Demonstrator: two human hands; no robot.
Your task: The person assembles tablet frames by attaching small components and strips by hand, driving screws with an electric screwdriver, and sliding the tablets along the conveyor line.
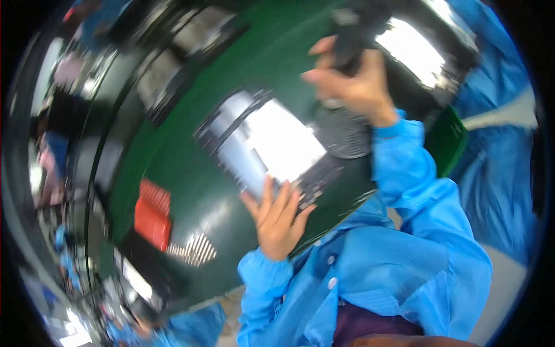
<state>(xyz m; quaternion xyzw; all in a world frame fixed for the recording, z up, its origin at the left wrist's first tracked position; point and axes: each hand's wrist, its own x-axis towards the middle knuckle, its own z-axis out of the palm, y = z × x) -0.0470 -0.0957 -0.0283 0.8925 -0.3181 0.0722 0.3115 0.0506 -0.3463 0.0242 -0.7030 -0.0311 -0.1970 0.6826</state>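
Note:
A flat, rectangular device (283, 139) with a shiny pale panel and dark edges lies tilted on the green table (191, 191). My left hand (277, 222) rests on its near edge, fingers spread and laid flat. Farther right, my right hand (355, 84) is closed round a dark handheld tool (348, 49); motion blur hides its exact kind. Below that hand is a grey round piece with a perforated pattern (345, 134), beside the device's right edge.
Red trays (153, 214) and a striped metallic-looking piece (196, 250) lie at left. Another bright panel (413, 52) is at far right, near a green bin (452, 141). People in blue clothing (497, 168) are at right and lower left. Dark units line the far left.

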